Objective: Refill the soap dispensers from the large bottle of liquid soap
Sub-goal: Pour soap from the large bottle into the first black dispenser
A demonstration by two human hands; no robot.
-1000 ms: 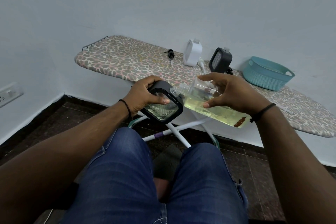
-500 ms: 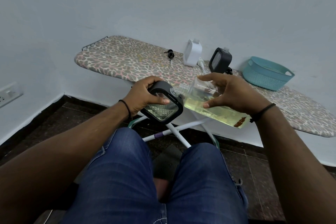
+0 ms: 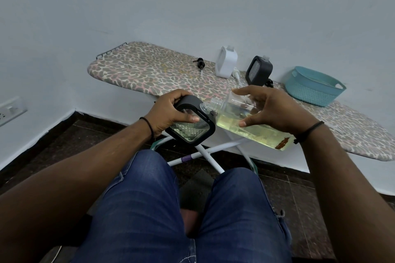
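Observation:
My left hand (image 3: 168,111) grips a black-framed square soap dispenser (image 3: 190,128) with a clear patterned face, held tilted above my knees. My right hand (image 3: 275,109) holds the large clear bottle (image 3: 252,128) of pale yellow liquid soap, tipped nearly level with its open neck against the dispenser's top corner. Fingers and thumb curl round the bottle's upper body. On the ironing board stand a white dispenser (image 3: 226,62) and a second black dispenser (image 3: 258,69), both with their pumps off.
The leopard-print ironing board (image 3: 149,70) runs along the wall. A black pump head (image 3: 200,64) and a white pump (image 3: 236,73) lie on it. A teal basket (image 3: 314,86) sits at its right. My jeans-clad knees fill the foreground; a wall socket (image 3: 10,110) is at left.

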